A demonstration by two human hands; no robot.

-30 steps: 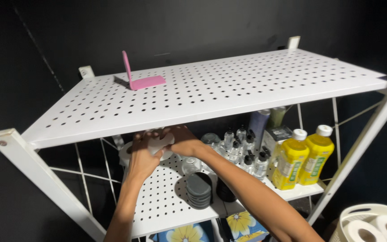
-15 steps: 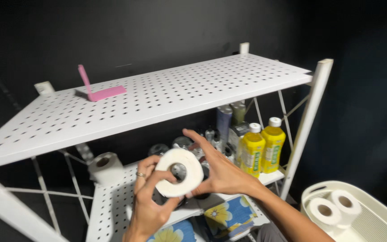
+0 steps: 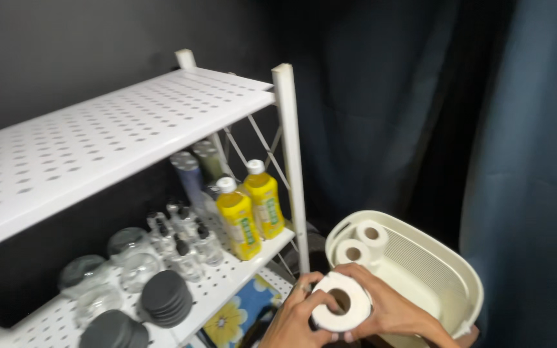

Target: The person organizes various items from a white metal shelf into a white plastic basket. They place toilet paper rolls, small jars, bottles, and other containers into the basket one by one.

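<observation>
A white toilet paper roll [image 3: 341, 310] is gripped between the left hand [image 3: 294, 319] and right hand [image 3: 396, 309], fingers curled round its rim, just at the near edge of a cream basket [image 3: 443, 270]. Two more rolls [image 3: 361, 243] are stood in the basket's far corner, and yellow bottles [image 3: 250, 210] are lined up at the right end of the white shelf [image 3: 240, 274].

A home storage corner: a white perforated shelf rack [image 3: 98, 129] holds yellow bottles [image 3: 249, 212], small dropper bottles [image 3: 185, 245], glass jars [image 3: 130, 258] and dark lids [image 3: 166, 298], beside a dark blue curtain [image 3: 523, 148] and a cream basket [image 3: 446, 270]
</observation>
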